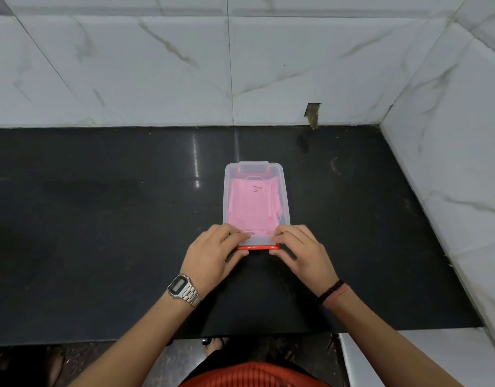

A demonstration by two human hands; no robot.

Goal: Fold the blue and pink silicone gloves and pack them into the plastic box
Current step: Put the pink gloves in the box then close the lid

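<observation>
Hands (212,254) (303,254) hide box's (285,191) near end.

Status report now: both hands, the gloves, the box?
Left hand and right hand grip plastic box near end. Lid on. Pink glove inside; blue unseen. Nothing blocking.

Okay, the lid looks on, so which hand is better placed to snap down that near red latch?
Neither clearly: it looks even. The left hand and right hand both grip the plastic box at its near corners, thumbs beside the red latch. The pink glove shows through the lid. Probably use both together.
</observation>
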